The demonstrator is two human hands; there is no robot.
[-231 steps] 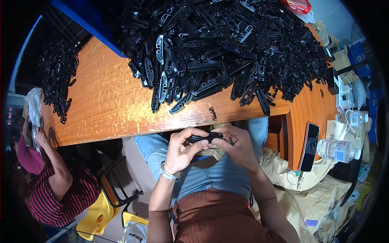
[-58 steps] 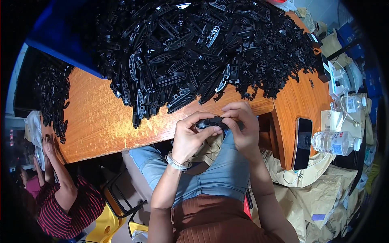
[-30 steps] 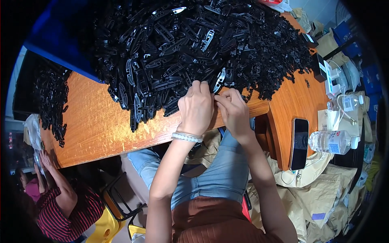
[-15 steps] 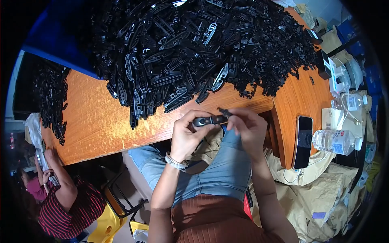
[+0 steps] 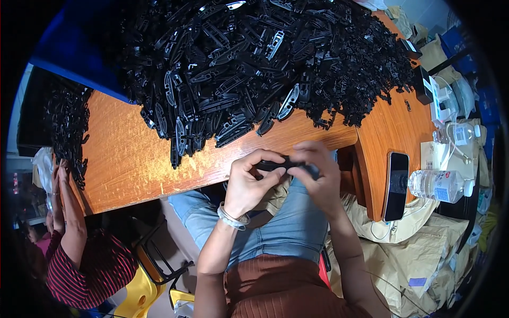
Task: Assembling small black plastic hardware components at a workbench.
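Just off the table's front edge, my left hand (image 5: pixel 246 183) pinches a long, narrow black plastic part (image 5: pixel 277 164) between thumb and fingers. My right hand (image 5: pixel 322 180) is closed at the part's right end, its fingertips smeared by motion. The small black piece that hand had is not distinguishable now. Beyond my hands, a large heap of black plastic parts (image 5: pixel 222 90) covers the far side of the table. Longer curved pieces lie left and centre, and smaller clips (image 5: pixel 355 85) lie to the right.
On the wooden table (image 5: pixel 122 153), a phone (image 5: pixel 396 185) lies at right beside clear plastic bottles (image 5: pixel 437 185). Brown paper sacks (image 5: pixel 392 270) stand below. A blue bin (image 5: pixel 79 69) is at far left. At lower left, a person in a striped top (image 5: pixel 90 270) reaches toward another pile (image 5: pixel 69 127).
My right hand has brought the small black piece against the longer part, which has turned darker side up. The person at left has reached farther forward, toward the pile.
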